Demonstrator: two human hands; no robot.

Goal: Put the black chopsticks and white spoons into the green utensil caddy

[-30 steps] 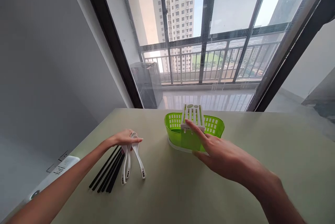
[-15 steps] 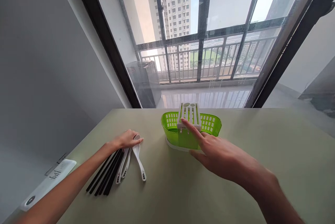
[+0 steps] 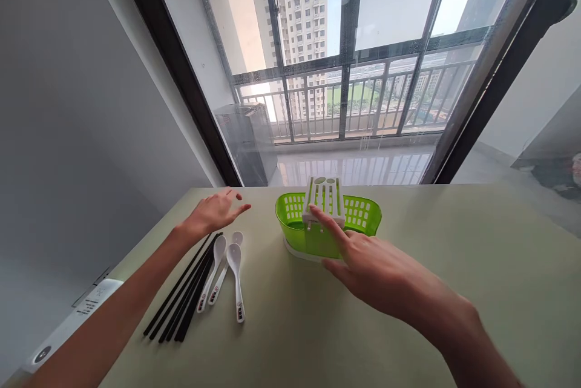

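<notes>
Over the far end of the cutlery, my left hand is raised with nothing in it, thumb and fingers apart. Below it lie three white spoons, bowls pointing away from me, and several black chopsticks in a loose bundle to their left. A green cutlery basket with a white base stands farther right; a white slotted holder sits across its middle. My right hand is at the basket's front right, index finger stretched to the holder's near edge and thumb spread lower. Its other fingers are partly hidden.
Everything stands on a pale green table. At its left edge lies a long white device with a round dark button, partly behind my left arm. Past the far edge is a glass door with a dark frame, with a balcony beyond.
My left hand has lifted off the spoons and moved slightly away from me. The rightmost spoon lies more upright in view, a bit nearer me. My right hand stays at the basket.
</notes>
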